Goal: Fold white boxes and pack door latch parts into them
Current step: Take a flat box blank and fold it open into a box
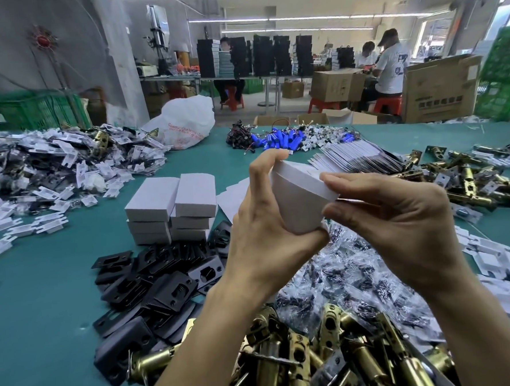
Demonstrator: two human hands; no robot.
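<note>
The small white cardboard box (299, 199) has its lower corner buried in the palm of the left hand (265, 240) and its right end covered by the fingers of the right hand (398, 214), so what lies inside it cannot be told. Both forearms and the heap of brass-coloured metal latch bolts (332, 352) run off the bottom edge, and the hands hide part of the pile of clear plastic screw bags (351, 276) and the flat white card blanks (233, 194). The red print on the crumpled white plastic sack (188, 122) is too small to read.
</note>
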